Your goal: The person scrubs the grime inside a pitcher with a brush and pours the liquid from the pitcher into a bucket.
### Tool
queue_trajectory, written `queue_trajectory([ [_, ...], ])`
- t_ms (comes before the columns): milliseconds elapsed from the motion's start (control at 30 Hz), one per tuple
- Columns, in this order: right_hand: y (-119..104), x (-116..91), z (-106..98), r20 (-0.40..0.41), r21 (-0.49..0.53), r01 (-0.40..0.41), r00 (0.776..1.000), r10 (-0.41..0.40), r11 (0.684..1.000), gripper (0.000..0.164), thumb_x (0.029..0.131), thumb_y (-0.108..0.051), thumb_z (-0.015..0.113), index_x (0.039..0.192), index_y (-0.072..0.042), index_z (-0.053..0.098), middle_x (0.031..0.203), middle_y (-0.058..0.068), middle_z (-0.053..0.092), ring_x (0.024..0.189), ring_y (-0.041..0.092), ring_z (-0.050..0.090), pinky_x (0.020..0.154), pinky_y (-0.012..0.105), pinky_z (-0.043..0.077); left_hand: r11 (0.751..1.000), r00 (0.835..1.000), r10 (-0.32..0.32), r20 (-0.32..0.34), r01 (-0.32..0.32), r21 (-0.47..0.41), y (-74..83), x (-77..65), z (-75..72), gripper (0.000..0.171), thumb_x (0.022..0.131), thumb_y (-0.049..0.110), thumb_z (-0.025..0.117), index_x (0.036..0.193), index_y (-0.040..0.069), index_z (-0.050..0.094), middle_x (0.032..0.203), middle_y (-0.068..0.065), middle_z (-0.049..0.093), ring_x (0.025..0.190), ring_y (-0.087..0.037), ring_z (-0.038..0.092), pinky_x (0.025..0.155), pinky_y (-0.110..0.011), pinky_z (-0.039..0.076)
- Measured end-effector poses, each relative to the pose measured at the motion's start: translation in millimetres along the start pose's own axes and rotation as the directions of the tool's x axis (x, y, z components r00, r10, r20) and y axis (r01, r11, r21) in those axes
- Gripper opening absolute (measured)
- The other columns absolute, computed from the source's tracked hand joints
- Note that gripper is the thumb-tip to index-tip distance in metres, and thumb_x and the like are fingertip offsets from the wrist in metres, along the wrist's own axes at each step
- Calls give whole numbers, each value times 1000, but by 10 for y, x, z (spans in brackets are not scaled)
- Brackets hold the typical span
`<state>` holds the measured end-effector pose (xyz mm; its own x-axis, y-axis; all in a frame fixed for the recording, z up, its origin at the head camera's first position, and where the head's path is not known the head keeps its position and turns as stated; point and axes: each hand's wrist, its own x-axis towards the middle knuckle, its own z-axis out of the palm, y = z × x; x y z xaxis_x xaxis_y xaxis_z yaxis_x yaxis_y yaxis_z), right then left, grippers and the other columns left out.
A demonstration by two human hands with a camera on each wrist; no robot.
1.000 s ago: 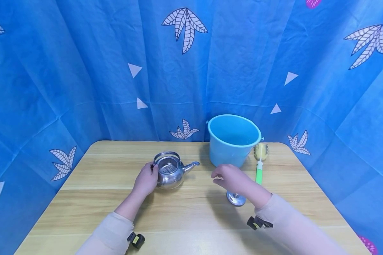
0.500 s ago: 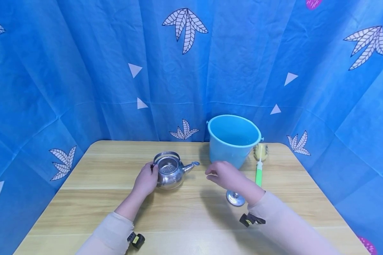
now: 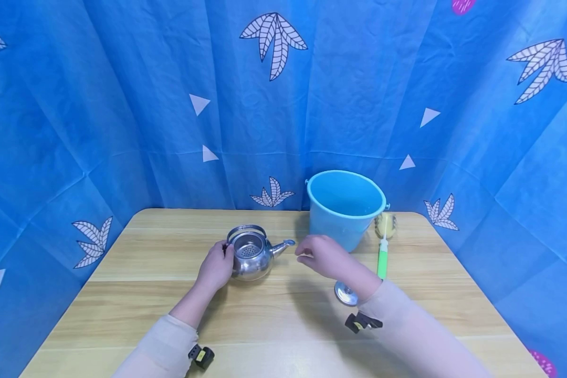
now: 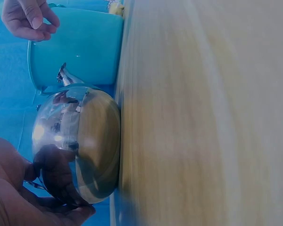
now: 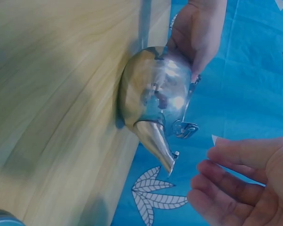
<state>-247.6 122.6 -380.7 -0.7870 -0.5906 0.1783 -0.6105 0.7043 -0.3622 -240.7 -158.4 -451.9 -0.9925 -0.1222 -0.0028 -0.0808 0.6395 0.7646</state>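
A shiny metal teapot [image 3: 252, 262] stands upright on the table, its lid off and a perforated strainer showing inside. My left hand [image 3: 216, 266] holds it by the side opposite the spout, thumb near the rim and fingers round the body in the left wrist view. The spout points right, toward my right hand [image 3: 323, 256], which hovers above the table just beyond the spout tip. Loosely bent, the right fingers [image 5: 226, 181] hold nothing in the right wrist view. A round metal lid [image 3: 346, 294] lies on the table, partly hidden by my right forearm.
Behind my right hand stands a light blue bucket [image 3: 328, 223]. To its right lies a tool with a green handle [image 3: 382, 262] and a pale yellow head [image 3: 385, 224]. Blue curtains [image 3: 170, 105] surround the wooden table [image 3: 137, 294] at the back and sides.
My right hand has drifted left toward the teapot's spout, its forearm covering more of the lid. The left hand and the teapot have stayed in place.
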Motion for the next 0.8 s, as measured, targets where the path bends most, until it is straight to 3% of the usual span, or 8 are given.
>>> queue_trajectory([
  [300, -38, 82, 59, -38, 20, 28, 999, -27, 999, 7, 86, -8, 78, 93, -10, 76, 89, 0, 71, 84, 14, 67, 78, 28, 57, 1000, 1000, 2, -3, -2, 1, -18, 6, 3, 56, 109, 29, 32, 146, -12, 35, 146, -34, 42, 136, -49, 40, 113, -58, 31],
  [800, -109, 205, 125, -57, 77, 10, 998, -6, 997, 5, 88, -9, 77, 92, -9, 77, 88, -2, 70, 81, 11, 63, 75, 26, 55, 1000, 1000, -1, 1, 1, -12, -11, 6, 2, 56, 109, 29, 33, 146, -13, 33, 146, -35, 41, 136, -50, 39, 113, -59, 31],
])
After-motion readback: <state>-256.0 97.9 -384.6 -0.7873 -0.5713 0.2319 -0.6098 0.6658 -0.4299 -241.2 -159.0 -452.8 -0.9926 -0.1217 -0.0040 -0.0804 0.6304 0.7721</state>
